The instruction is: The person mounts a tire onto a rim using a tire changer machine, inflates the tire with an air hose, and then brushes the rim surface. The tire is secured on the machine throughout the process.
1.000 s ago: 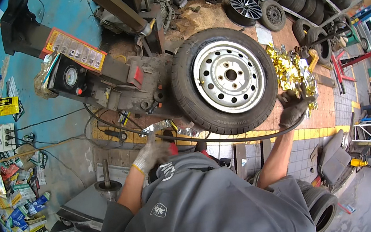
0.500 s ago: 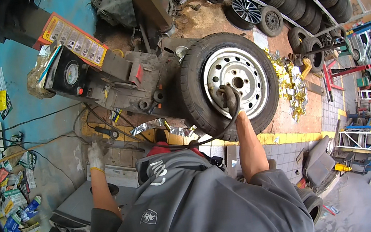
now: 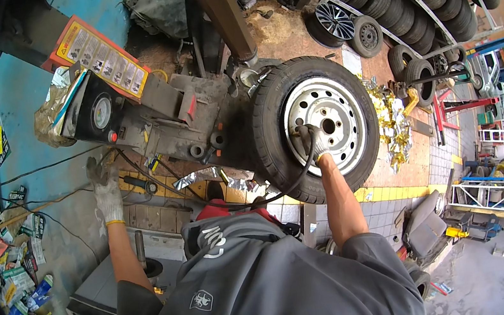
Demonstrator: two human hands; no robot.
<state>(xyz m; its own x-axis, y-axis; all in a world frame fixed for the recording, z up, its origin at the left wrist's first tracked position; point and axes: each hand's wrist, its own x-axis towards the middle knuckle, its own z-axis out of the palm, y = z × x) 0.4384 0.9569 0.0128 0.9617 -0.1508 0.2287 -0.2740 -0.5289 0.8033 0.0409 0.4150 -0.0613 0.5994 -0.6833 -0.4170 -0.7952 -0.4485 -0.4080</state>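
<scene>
A tyre (image 3: 270,100) on a silver steel rim (image 3: 338,103) stands upright against the grey tyre machine (image 3: 185,118). My right hand (image 3: 313,140), in a dirty white glove, presses the end of a black hose (image 3: 282,187) against the rim just left of the hub hole. The hose curves down and back toward my chest. My left hand (image 3: 108,200), also gloved, reaches out to the left, below the machine's round gauge (image 3: 102,111), with its fingertips at a small grey part. Whether the fingers grip that part is unclear.
An orange instruction board (image 3: 99,53) leans behind the machine. Stacked tyres (image 3: 420,1) and loose wheels (image 3: 336,20) fill the back right. Crumpled foil (image 3: 391,118) lies right of the wheel. Packets and papers (image 3: 15,281) litter the left floor, and cables (image 3: 41,168) cross it.
My right hand went from the tyre's right edge to the rim and now holds the hose there. My left hand swung out to the left, away from the wheel.
</scene>
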